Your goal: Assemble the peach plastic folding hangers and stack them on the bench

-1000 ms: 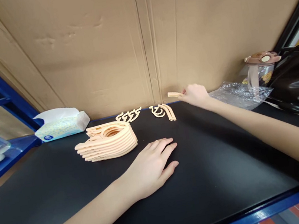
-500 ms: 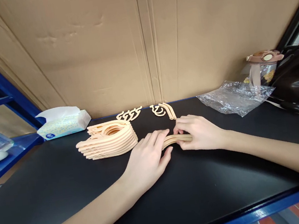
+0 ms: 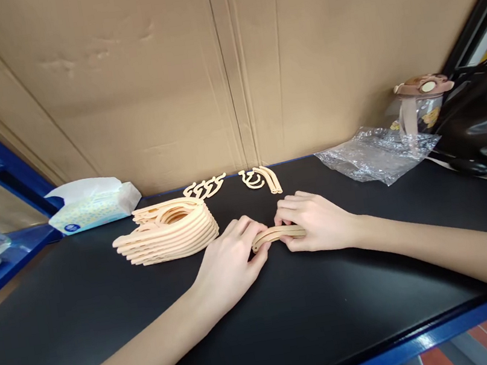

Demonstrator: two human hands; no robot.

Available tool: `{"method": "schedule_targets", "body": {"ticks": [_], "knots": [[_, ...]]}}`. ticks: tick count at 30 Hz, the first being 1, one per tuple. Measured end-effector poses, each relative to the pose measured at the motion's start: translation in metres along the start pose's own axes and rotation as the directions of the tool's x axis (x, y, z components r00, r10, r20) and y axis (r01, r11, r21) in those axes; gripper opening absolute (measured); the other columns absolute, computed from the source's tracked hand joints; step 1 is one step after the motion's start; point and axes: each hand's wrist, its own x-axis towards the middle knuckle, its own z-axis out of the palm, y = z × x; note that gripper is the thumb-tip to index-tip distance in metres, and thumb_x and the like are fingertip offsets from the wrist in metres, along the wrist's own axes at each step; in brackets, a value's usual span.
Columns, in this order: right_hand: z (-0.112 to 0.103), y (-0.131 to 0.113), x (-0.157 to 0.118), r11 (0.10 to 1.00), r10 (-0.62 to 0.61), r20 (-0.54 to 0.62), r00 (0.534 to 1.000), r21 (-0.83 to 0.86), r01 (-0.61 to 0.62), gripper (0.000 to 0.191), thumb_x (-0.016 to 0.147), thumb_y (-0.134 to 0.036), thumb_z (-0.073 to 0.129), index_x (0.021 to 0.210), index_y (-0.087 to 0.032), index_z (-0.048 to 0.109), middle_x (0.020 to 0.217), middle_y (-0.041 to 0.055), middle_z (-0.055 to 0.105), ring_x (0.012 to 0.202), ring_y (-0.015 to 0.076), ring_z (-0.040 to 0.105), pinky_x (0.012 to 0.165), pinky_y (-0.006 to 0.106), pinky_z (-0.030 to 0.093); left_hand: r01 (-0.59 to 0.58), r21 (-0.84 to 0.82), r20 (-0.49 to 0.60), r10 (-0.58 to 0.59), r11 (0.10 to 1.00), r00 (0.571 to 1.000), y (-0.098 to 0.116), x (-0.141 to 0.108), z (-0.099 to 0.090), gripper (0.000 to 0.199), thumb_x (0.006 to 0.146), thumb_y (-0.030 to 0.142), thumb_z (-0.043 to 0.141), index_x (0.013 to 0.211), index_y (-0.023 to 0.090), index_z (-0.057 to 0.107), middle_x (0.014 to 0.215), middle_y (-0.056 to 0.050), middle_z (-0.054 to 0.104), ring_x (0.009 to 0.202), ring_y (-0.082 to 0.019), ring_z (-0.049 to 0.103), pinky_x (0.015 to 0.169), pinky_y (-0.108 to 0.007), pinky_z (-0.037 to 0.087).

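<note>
Between my hands, just above the black tabletop, is a pair of curved beige hanger arms lying one against the other. My left hand pinches their left end between thumb and fingers. My right hand is closed around the other end, partly hiding it. Left of my left hand stands a stack of folded beige hangers. Behind my hands lie several loose hanger hooks, a smaller group of hooks and more curved hanger arms.
A tissue pack sits at the back left. Crumpled clear plastic lies at the back right, before a drinking bottle and a black bag. Cardboard walls the back; a blue metal edge runs along the front.
My left thumb and fingers have closed on the left end of the hanger arms, which now lie closer together. The view has shifted slightly; my right hand keeps its grip.
</note>
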Motion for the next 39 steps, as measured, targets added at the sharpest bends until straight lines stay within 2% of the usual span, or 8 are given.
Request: {"method": "schedule_targets", "body": {"ticks": [6, 9, 14, 16, 19, 23, 31, 39], "knots": [[0.001, 0.006, 0.0, 0.992, 0.0, 0.032, 1.0, 0.128, -0.004, 0.011, 0.082, -0.028, 0.055, 0.084, -0.017, 0.055, 0.08, -0.0003, 0.059, 0.071, 0.0131, 0.049, 0.074, 0.028, 0.036, -0.005, 0.002, 0.032, 0.005, 1.0, 0.999, -0.001, -0.001, -0.001, 0.013, 0.091, 0.025, 0.043, 0.1, 0.022, 0.053, 0.099, 0.0, 0.053, 0.09, -0.017, 0.053, 0.068, -0.03, 0.046], [0.0, 0.006, 0.0, 0.984, -0.002, 0.032, 0.999, 0.179, -0.004, 0.02, 0.087, -0.038, 0.053, 0.088, -0.018, 0.056, 0.078, -0.0015, 0.058, 0.069, 0.0119, 0.049, 0.076, 0.029, 0.036, -0.01, 0.007, 0.034, 0.01, 1.0, 0.999, -0.001, 0.0, -0.001, 0.013, 0.091, 0.025, 0.043, 0.1, 0.023, 0.052, 0.099, 0.0, 0.052, 0.09, -0.018, 0.053, 0.067, -0.03, 0.046], [-0.004, 0.007, 0.005, 0.958, 0.108, -0.001, 0.994, 0.268, -0.104, 0.029, 0.094, -0.043, 0.041, 0.089, -0.019, 0.057, 0.071, -0.0032, 0.058, 0.067, 0.0104, 0.053, 0.081, 0.03, 0.035, 0.021, -0.018, 0.041, -0.02, 1.0, 0.999, -0.002, -0.002, -0.003, 0.012, 0.09, 0.024, 0.045, 0.099, 0.023, 0.052, 0.099, 0.0, 0.052, 0.089, -0.018, 0.055, 0.069, -0.03, 0.046], [-0.006, 0.01, 0.011, 0.965, 0.151, -0.041, 0.988, 0.221, -0.138, 0.025, 0.093, -0.039, 0.045, 0.087, -0.018, 0.057, 0.07, -0.0033, 0.059, 0.066, 0.0104, 0.054, 0.079, 0.029, 0.035, 0.03, -0.019, 0.037, -0.029, 0.999, 0.999, -0.002, -0.003, -0.004, 0.013, 0.09, 0.025, 0.044, 0.1, 0.023, 0.051, 0.1, 0.0, 0.052, 0.088, -0.018, 0.056, 0.068, -0.03, 0.046], [-0.009, 0.019, 0.026, 0.99, 0.138, -0.04, 0.99, 0.025, -0.138, 0.014, 0.089, -0.03, 0.051, 0.086, -0.018, 0.057, 0.073, -0.0015, 0.061, 0.07, 0.0124, 0.056, 0.075, 0.028, 0.034, 0.032, -0.028, 0.028, -0.031, 0.999, 0.999, -0.002, -0.004, -0.005, 0.014, 0.09, 0.028, 0.045, 0.103, 0.023, 0.05, 0.103, 0.001, 0.052, 0.084, -0.017, 0.057, 0.065, -0.029, 0.046], [-0.007, 0.034, 0.053, 0.969, 0.11, 0.002, 0.994, -0.223, -0.107, 0.012, 0.087, -0.027, 0.052, 0.089, -0.016, 0.057, 0.092, 0.005, 0.064, 0.087, 0.0174, 0.058, 0.075, 0.029, 0.032, 0.045, -0.039, 0.019, -0.044, 0.998, 0.999, -0.002, -0.005, -0.005, 0.022, 0.09, 0.036, 0.048, 0.108, 0.025, 0.048, 0.109, 0.002, 0.052, 0.078, -0.016, 0.058, 0.06, -0.029, 0.044], [0.017, 0.051, 0.088, 0.957, 0.094, 0.024, 0.995, -0.278, -0.084, 0.018, 0.088, -0.03, 0.052, 0.089, -0.014, 0.06, 0.095, 0.0095, 0.063, 0.092, 0.0214, 0.057, 0.078, 0.031, 0.03, 0.044, -0.086, 0.028, -0.042, 0.995, 0.999, -0.009, -0.002, -0.004, 0.019, 0.094, 0.038, 0.038, 0.099, 0.024, 0.05, 0.097, 0.002, 0.054, 0.071, -0.013, 0.057, 0.058, -0.027, 0.041], [0.026, 0.052, 0.098, 0.962, 0.105, 0.015, 0.994, -0.254, -0.098, 0.018, 0.084, -0.016, 0.047, 0.075, -0.012, 0.063, 0.085, 0.011, 0.067, 0.087, 0.0218, 0.058, 0.073, 0.032, 0.029, 0.054, -0.084, 0.032, -0.051, 0.995, 0.998, -0.013, 0.0, -0.003, 0.016, 0.094, 0.035, 0.039, 0.094, 0.024, 0.051, 0.094, 0.003, 0.053, 0.068, -0.012, 0.057, 0.056, -0.026, 0.038]]}}
